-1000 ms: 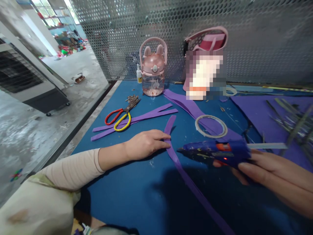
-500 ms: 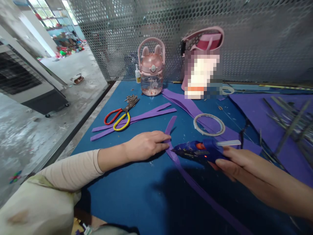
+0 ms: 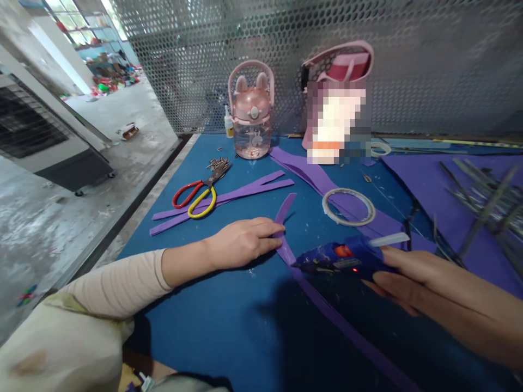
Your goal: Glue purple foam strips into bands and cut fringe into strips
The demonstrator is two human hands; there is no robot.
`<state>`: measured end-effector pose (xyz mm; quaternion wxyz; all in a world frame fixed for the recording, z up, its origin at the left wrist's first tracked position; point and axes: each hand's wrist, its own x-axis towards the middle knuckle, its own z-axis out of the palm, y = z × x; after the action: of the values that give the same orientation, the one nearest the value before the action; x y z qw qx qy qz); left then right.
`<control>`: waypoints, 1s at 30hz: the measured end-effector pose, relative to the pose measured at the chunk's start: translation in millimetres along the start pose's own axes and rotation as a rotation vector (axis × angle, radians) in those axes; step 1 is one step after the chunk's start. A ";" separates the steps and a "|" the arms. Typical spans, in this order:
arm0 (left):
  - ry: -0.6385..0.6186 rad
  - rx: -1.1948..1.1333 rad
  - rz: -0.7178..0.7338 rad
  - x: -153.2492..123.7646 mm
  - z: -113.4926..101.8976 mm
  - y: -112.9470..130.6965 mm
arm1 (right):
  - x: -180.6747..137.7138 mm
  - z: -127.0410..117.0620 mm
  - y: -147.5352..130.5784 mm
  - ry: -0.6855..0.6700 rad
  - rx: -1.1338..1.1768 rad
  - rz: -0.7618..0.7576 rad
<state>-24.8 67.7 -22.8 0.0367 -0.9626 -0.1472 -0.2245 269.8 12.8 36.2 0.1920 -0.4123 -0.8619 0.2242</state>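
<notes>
A long purple strip (image 3: 326, 310) runs from mid-table toward the near right edge, its short far end curling up. My left hand (image 3: 245, 242) is closed on that strip near its far end, fingertips pressing it against the blue tabletop. In my right hand (image 3: 402, 275) is a blue hot glue gun (image 3: 347, 258) with a lit red light and a clear glue stick (image 3: 390, 239) out of its back. The nozzle tip is at the strip, a little nearer to me than the left fingertips. A shiny line shows on the strip between them.
Scissors (image 3: 203, 197) with red and yellow handles lie across two purple strips (image 3: 253, 188). A tape roll (image 3: 348, 207) rests on wider purple material (image 3: 302, 169). Behind stand a pink bottle (image 3: 252, 120) and a partly blurred pink container (image 3: 347, 68), against a perforated metal panel (image 3: 188, 71).
The glue gun in my right hand has moved along the strip toward me and slightly right, away from the left fingertips. My left hand has stayed in place on the strip.
</notes>
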 end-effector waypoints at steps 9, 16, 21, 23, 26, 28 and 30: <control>0.011 0.039 -0.007 0.9 -1.5 2.7 | 5.8 -0.6 19.4 0.208 -0.365 0.098; -0.114 0.061 -0.046 5.9 -9.8 14.9 | 15.5 11.9 63.1 0.152 -0.923 0.149; -0.155 0.114 -0.067 5.5 -11.4 20.6 | 7.0 12.5 13.0 0.323 -0.869 0.001; -0.153 0.111 -0.062 5.3 -11.5 22.5 | 0.0 24.1 -12.6 0.245 -0.695 -0.137; -0.170 0.107 -0.077 5.7 -12.4 27.4 | -4.9 50.2 -30.1 0.166 -0.574 -0.085; -0.187 0.102 -0.101 6.6 -14.0 32.6 | -3.1 62.9 -29.1 0.107 -0.497 -0.060; -0.167 0.110 -0.163 8.4 -16.3 38.9 | 0.7 67.5 -25.2 0.092 -0.423 -0.069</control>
<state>-12.8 30.6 -4.6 0.0588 -0.9593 -0.2396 -0.1374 218.8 -16.1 -5.7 0.1477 -0.4235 -0.8937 0.0127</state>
